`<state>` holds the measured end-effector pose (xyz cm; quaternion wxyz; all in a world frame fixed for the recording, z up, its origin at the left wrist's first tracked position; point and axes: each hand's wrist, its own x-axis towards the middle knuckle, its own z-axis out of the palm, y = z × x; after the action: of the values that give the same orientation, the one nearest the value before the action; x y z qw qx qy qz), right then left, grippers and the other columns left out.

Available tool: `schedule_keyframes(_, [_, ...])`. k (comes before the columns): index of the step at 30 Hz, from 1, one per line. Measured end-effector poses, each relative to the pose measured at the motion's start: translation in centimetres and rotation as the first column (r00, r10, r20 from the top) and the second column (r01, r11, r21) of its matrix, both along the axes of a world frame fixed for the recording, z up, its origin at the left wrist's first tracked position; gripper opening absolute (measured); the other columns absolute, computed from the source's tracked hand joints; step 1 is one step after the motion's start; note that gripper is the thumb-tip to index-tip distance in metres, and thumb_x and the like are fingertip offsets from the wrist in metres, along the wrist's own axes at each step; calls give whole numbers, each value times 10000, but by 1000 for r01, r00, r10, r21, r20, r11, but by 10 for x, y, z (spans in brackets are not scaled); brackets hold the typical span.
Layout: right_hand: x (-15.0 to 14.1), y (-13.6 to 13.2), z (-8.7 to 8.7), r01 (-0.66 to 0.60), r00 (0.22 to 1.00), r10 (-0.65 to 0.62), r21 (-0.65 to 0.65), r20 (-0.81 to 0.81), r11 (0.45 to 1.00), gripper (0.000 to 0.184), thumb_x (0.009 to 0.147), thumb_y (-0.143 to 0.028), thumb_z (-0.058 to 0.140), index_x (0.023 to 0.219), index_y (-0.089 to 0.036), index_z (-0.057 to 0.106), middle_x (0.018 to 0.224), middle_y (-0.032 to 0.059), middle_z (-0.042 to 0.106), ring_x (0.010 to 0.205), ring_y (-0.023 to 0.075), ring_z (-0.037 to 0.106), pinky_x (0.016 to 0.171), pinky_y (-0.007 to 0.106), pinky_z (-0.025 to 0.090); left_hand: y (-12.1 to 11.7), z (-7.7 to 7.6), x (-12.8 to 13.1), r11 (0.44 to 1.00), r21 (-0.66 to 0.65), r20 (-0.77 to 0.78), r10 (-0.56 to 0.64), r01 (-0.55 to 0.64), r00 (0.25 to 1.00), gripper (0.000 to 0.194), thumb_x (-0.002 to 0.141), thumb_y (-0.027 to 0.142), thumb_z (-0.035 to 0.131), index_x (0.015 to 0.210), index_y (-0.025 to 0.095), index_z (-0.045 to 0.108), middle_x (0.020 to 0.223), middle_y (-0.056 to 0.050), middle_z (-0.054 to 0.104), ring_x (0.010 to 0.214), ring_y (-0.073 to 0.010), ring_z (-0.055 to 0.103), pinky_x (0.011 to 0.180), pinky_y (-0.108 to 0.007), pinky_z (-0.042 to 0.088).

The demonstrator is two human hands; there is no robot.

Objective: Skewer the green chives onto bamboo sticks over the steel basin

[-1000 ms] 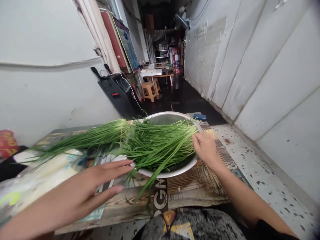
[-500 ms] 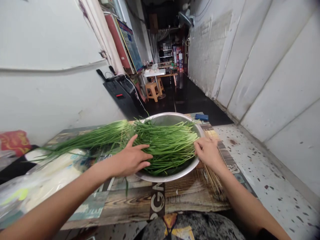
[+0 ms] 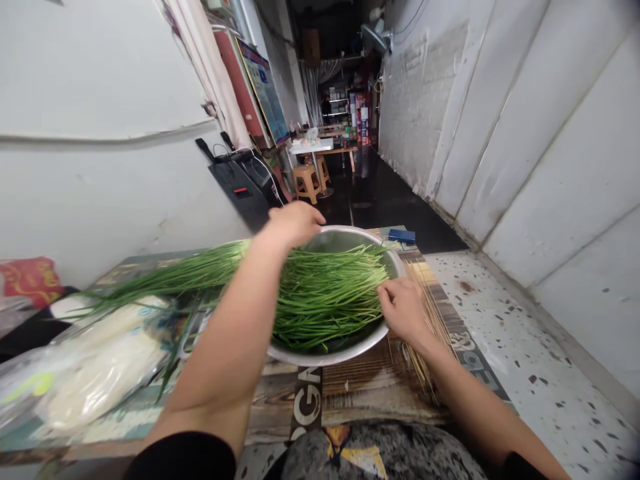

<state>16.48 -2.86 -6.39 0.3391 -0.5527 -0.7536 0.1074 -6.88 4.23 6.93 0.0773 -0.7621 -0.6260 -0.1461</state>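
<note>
A wide metal basin (image 3: pixel 345 358) holds a thick heap of long green chives (image 3: pixel 327 293), their pale ends toward the right. My left hand (image 3: pixel 296 223) is at the basin's far left rim, its fingers loosely stretched to the right over the edge; I see nothing in them. My left forearm covers the basin's left side. At the right rim, my right hand (image 3: pixel 404 307) is closed on the basin's edge, beside the pale chive ends. Another bunch of chives (image 3: pixel 195 270) lies on the table left of the basin.
Thin wooden skewers (image 3: pixel 423 360) lie right of the basin on the wood-patterned table (image 3: pixel 360 393). A small blue box (image 3: pixel 402 236) sits at the far edge. Clear plastic bags with pale contents (image 3: pixel 110 360) are at left. Stools (image 3: pixel 306 183) and a white table stand farther back.
My left hand has lifted off the chives and moved forward to the far rim. My right hand and the basin have shifted slightly left.
</note>
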Motion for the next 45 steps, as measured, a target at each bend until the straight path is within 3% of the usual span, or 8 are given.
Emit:
schedule_keyframes(3, [6, 0, 6, -58, 998, 59, -22, 23, 998, 275, 842, -203, 426, 632, -189, 603, 696, 29, 641, 764, 166, 554, 857, 343, 287, 10, -31, 56, 975, -223, -175, -38, -2, 984, 209, 742, 196, 577, 883, 222, 729, 958, -85, 711, 925, -260, 622, 975, -555, 304])
schedule_keyframes(5, [12, -2, 9, -73, 997, 72, 10, 11, 997, 279, 843, -190, 421, 629, -191, 600, 690, 16, 642, 731, 148, 559, 914, 358, 266, 9, -52, 75, 957, -284, -172, -118, 66, 978, 245, 779, 182, 518, 907, 198, 725, 969, -103, 706, 945, -250, 619, 944, -461, 373])
schedule_keyframes(10, [25, -14, 9, -10, 1000, 10, 176, 0, 984, 293, 865, -276, 438, 647, -201, 619, 677, 41, 621, 746, 182, 547, 782, 323, 347, -3, -90, 62, 836, -362, 91, -408, 412, 908, 232, 808, 247, 518, 911, 218, 723, 921, -37, 716, 857, -178, 637, 787, -265, 462])
schedule_keyframes(17, [31, -17, 1, 2, 995, 2, -37, 102, 999, 331, 870, -338, 425, 608, -210, 583, 484, -15, 542, 435, 117, 451, 490, 255, 250, -11, -119, 52, 843, -257, 86, -467, 473, 880, 220, 821, 279, 554, 960, 198, 704, 941, -68, 682, 920, -196, 592, 847, -319, 448])
schedule_keyframes(26, [31, 2, 22, -82, 968, 76, 15, 239, 997, 316, 837, -273, 452, 541, -194, 528, 492, 1, 500, 535, 136, 463, 549, 257, 291, -13, -131, 65, 877, -125, 16, -466, 464, 885, 212, 850, 268, 509, 858, 211, 713, 867, -69, 595, 856, -203, 500, 773, -339, 397])
schedule_keyframes(35, [36, 1, -3, -103, 985, 125, 173, -118, 979, 190, 818, -240, 532, 672, -190, 642, 790, 53, 542, 807, 185, 511, 722, 326, 414, -15, -128, 70, 844, -179, 47, -506, 505, 861, 215, 850, 269, 507, 854, 222, 717, 968, -68, 573, 937, -215, 468, 822, -333, 391])
schedule_keyframes(39, [38, 4, -6, -118, 984, 142, 200, -112, 973, 152, 799, -213, 554, 681, -198, 648, 1076, 80, 547, 1040, 241, 501, 891, 425, 382, -11, -129, 68, 859, -223, 110, -448, 461, 887, 216, 843, 263, 522, 960, 197, 691, 922, -70, 600, 903, -202, 516, 806, -310, 416])
schedule_keyframes(45, [37, 4, -4, -121, 985, 142, 197, -95, 973, 144, 802, -204, 552, 690, -194, 641, 1078, 81, 568, 1054, 241, 506, 895, 425, 384, -7, -130, 66, 866, -239, 120, -423, 439, 898, 213, 840, 227, 512, 977, 192, 671, 875, -62, 627, 879, -200, 565, 788, -301, 436])
